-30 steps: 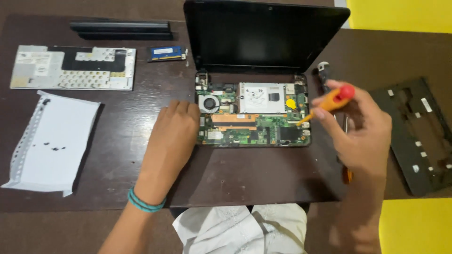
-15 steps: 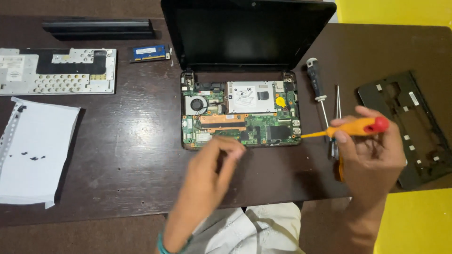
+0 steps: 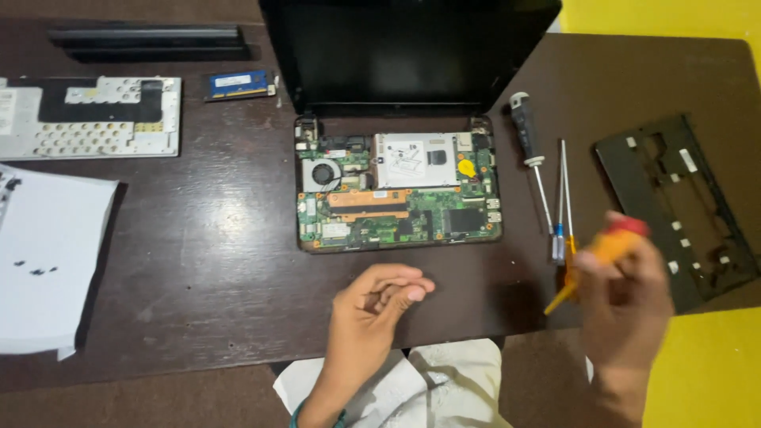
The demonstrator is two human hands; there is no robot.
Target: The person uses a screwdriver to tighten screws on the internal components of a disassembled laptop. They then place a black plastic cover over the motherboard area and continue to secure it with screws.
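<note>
R hand (image 3: 626,297) grips 1 orange screwdriver (image 3: 590,265); L hand (image 3: 372,305) loosely curled, empty; 2 screwdrivers (image 3: 533,154) on table

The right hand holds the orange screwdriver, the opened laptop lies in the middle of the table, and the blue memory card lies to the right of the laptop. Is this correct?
Not quite. In the head view the blue memory card lies to the left of the laptop, beside the keyboard panel. The rest is right: the right hand holds the orange screwdriver, and the opened laptop lies in the middle of the table.

Orange screwdriver (image 3: 602,254), green circuit board (image 3: 396,218), dark brown table (image 3: 198,238), white paper (image 3: 47,261).
</note>
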